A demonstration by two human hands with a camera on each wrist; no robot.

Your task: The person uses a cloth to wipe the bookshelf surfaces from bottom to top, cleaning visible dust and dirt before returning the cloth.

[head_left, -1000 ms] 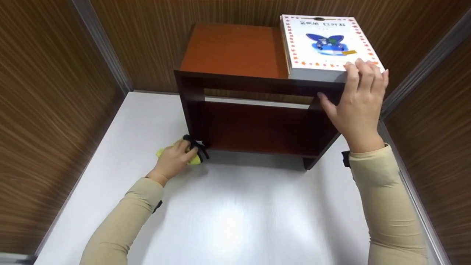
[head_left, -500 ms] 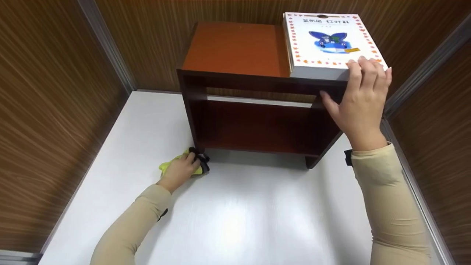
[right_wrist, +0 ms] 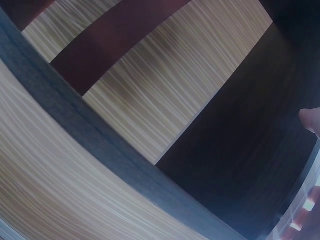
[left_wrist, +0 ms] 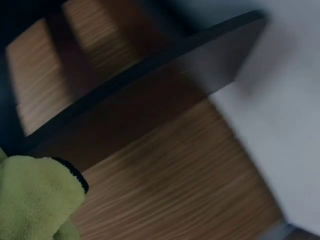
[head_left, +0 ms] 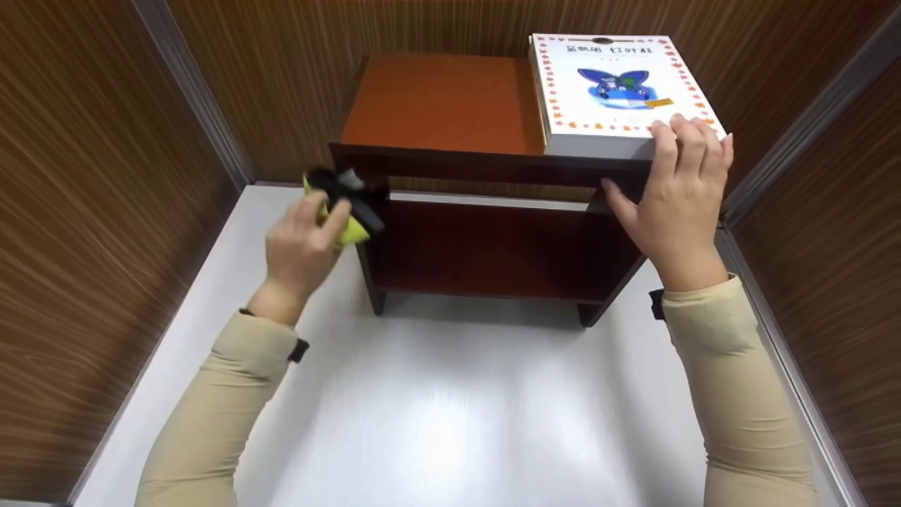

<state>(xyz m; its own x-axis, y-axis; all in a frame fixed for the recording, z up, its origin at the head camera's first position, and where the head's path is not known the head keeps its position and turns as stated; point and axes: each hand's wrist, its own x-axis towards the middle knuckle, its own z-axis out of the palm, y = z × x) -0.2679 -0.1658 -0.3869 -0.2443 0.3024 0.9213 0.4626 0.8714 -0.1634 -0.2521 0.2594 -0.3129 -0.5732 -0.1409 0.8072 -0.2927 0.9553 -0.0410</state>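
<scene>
My left hand [head_left: 299, 246] holds a bunched yellow-green and black cloth [head_left: 355, 229] in the air at the shelf's upper left side. In the left wrist view, the fuzzy cloth [left_wrist: 37, 200] shows a black edging near the shelf's side panel [left_wrist: 145, 110]. On the right, my right hand [head_left: 686, 204] grips the front edge of the small dark-brown shelf [head_left: 443, 102]. Its fingers lie over the front of a white book [head_left: 626, 84] with a blue butterfly cover, and its thumb [right_wrist: 311, 120] lies against the shelf's dark wood below.
Wood-grain walls [head_left: 77, 211] enclose the space at both sides and behind, with metal strips [head_left: 190, 91] at the corners. A white glossy floor [head_left: 436, 408] spreads under and before the shelf. The shelf has a lower board [head_left: 479, 253].
My left hand has lifted the cloth from the floor by the shelf's lower left leg up beside its top left corner. My right hand stays on the book and shelf edge.
</scene>
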